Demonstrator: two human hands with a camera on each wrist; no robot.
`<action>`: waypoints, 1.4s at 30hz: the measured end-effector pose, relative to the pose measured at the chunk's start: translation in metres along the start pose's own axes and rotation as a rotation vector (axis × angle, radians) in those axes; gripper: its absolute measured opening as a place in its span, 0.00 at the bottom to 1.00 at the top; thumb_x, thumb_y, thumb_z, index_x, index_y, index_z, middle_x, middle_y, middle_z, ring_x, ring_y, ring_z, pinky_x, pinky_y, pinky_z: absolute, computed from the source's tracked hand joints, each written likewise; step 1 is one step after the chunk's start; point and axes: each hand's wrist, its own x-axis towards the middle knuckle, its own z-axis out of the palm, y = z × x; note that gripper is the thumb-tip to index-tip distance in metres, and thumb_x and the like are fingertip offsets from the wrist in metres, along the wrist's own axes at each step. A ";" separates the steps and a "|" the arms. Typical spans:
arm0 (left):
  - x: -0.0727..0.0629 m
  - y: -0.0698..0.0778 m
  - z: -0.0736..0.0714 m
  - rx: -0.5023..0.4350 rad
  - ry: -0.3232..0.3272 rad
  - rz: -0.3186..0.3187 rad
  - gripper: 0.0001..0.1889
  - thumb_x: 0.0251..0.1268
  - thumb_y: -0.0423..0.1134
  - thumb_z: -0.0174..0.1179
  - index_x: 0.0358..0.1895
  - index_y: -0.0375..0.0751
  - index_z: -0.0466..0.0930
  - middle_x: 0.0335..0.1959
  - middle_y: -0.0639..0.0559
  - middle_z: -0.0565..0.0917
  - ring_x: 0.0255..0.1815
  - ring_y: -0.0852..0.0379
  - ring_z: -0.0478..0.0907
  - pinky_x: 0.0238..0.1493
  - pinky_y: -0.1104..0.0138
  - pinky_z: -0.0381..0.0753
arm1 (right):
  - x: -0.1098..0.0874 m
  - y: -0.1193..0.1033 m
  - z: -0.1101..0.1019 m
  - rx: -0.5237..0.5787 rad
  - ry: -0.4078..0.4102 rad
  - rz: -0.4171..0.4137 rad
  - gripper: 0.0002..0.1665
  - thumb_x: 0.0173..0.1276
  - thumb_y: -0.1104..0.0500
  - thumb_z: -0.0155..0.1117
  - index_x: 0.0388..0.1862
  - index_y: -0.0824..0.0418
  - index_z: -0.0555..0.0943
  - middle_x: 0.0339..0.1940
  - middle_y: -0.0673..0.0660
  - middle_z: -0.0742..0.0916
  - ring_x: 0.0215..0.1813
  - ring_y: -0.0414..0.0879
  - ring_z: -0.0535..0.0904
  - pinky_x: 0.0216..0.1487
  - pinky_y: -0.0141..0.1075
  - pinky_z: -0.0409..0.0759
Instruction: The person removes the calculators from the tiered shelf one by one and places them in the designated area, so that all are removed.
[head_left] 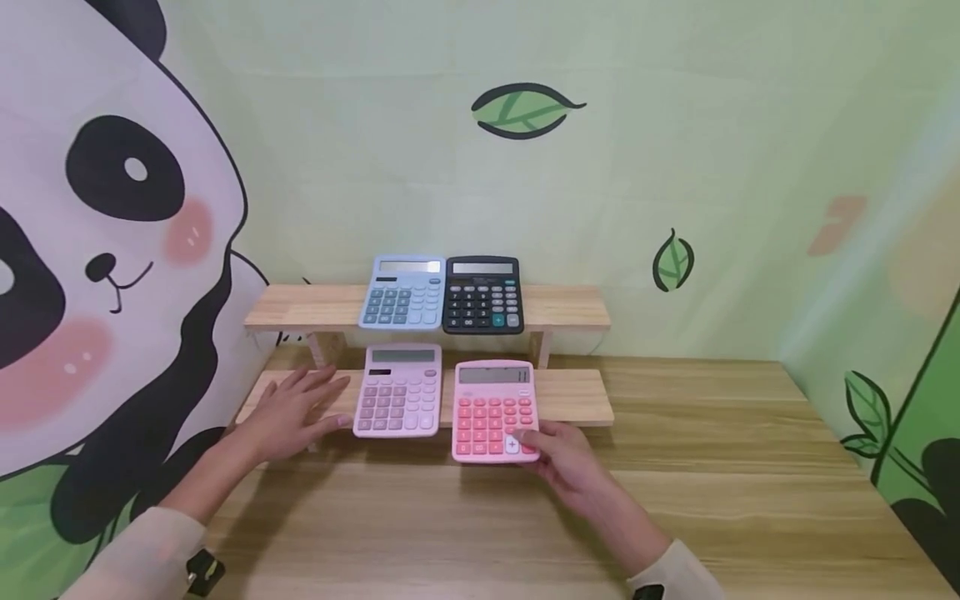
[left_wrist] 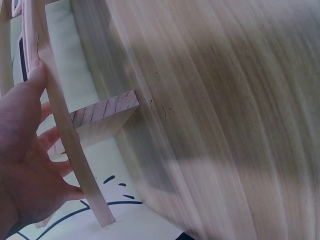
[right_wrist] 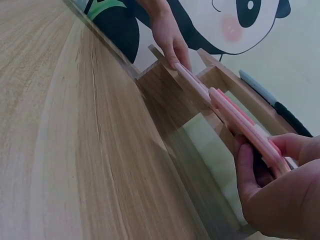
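My right hand (head_left: 573, 462) grips a pink calculator (head_left: 495, 417) with red keys by its lower right corner, thumb on the keys and fingers beneath. The calculator's display is lit, and its lower end reaches past the front edge of the lower wooden shelf (head_left: 577, 396). On the left, my left hand (head_left: 292, 417) rests on that shelf with its fingers spread. Its thumb touches the lower left edge of a pale pink calculator (head_left: 397, 392). In the right wrist view the pink calculator (right_wrist: 240, 120) is seen edge-on, slanting, its underside partly hidden by fingers.
Behind, a blue calculator (head_left: 405, 292) and a black calculator (head_left: 483, 296) stand side by side on the upper wooden shelf (head_left: 566, 304). The wood-grained table (head_left: 712, 483) extends in front and to the right. A cloth backdrop with a panda (head_left: 112, 208) hangs behind.
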 end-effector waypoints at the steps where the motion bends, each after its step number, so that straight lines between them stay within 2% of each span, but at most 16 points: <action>1: 0.000 0.001 0.000 -0.004 0.004 0.005 0.40 0.76 0.67 0.57 0.80 0.45 0.70 0.83 0.35 0.61 0.82 0.22 0.49 0.71 0.20 0.45 | -0.001 -0.001 -0.001 -0.002 -0.003 -0.002 0.24 0.78 0.65 0.65 0.68 0.75 0.77 0.56 0.64 0.89 0.53 0.49 0.89 0.57 0.39 0.87; 9: 0.003 0.000 0.000 0.010 0.017 0.013 0.40 0.75 0.68 0.57 0.80 0.46 0.71 0.83 0.36 0.63 0.82 0.22 0.51 0.70 0.19 0.47 | -0.016 -0.021 -0.023 -0.050 -0.013 -0.022 0.28 0.77 0.66 0.64 0.71 0.77 0.73 0.55 0.63 0.90 0.50 0.46 0.89 0.54 0.36 0.87; 15: 0.002 -0.002 0.000 0.013 0.016 0.002 0.41 0.74 0.69 0.57 0.80 0.47 0.70 0.83 0.36 0.62 0.82 0.22 0.50 0.70 0.19 0.47 | -0.032 -0.053 -0.052 -0.127 -0.010 -0.036 0.32 0.80 0.62 0.64 0.76 0.75 0.68 0.54 0.56 0.90 0.51 0.43 0.88 0.55 0.34 0.85; 23: 0.002 0.000 -0.001 0.021 0.015 -0.001 0.41 0.74 0.69 0.57 0.80 0.46 0.71 0.83 0.36 0.63 0.82 0.23 0.51 0.71 0.20 0.47 | -0.048 -0.096 -0.098 -0.156 -0.004 -0.103 0.37 0.82 0.59 0.62 0.80 0.76 0.62 0.53 0.48 0.91 0.53 0.40 0.88 0.57 0.31 0.84; 26: 0.001 0.000 0.000 0.024 0.015 0.002 0.40 0.75 0.68 0.58 0.80 0.46 0.71 0.83 0.36 0.63 0.82 0.23 0.51 0.71 0.20 0.47 | -0.053 -0.106 -0.118 -0.159 0.015 -0.141 0.30 0.82 0.60 0.63 0.76 0.72 0.70 0.50 0.47 0.92 0.52 0.40 0.88 0.56 0.31 0.85; 30: 0.000 0.000 0.001 0.026 0.021 0.007 0.40 0.75 0.67 0.58 0.80 0.46 0.71 0.83 0.36 0.63 0.82 0.23 0.51 0.71 0.20 0.48 | -0.058 -0.115 -0.144 -0.126 0.011 -0.200 0.11 0.82 0.62 0.62 0.58 0.58 0.84 0.48 0.48 0.92 0.50 0.40 0.89 0.53 0.31 0.86; 33: 0.000 0.001 0.001 0.031 0.018 0.007 0.39 0.76 0.67 0.58 0.80 0.46 0.70 0.83 0.36 0.63 0.82 0.23 0.51 0.71 0.20 0.48 | -0.059 -0.119 -0.162 -0.107 -0.009 -0.239 0.12 0.83 0.64 0.60 0.51 0.50 0.88 0.48 0.49 0.93 0.49 0.40 0.90 0.52 0.30 0.86; 36: 0.000 0.000 0.001 0.029 0.015 0.006 0.40 0.76 0.68 0.57 0.80 0.46 0.70 0.83 0.35 0.63 0.82 0.23 0.51 0.71 0.20 0.48 | -0.059 -0.122 -0.178 -0.101 -0.027 -0.272 0.14 0.84 0.63 0.58 0.52 0.49 0.89 0.49 0.49 0.93 0.50 0.40 0.90 0.53 0.30 0.86; 42: 0.000 -0.002 0.002 0.028 0.015 0.001 0.40 0.76 0.68 0.57 0.80 0.46 0.70 0.83 0.36 0.62 0.82 0.23 0.51 0.71 0.20 0.47 | -0.053 -0.124 -0.205 -0.118 -0.012 -0.300 0.13 0.83 0.62 0.61 0.55 0.48 0.88 0.52 0.48 0.92 0.51 0.39 0.89 0.54 0.30 0.86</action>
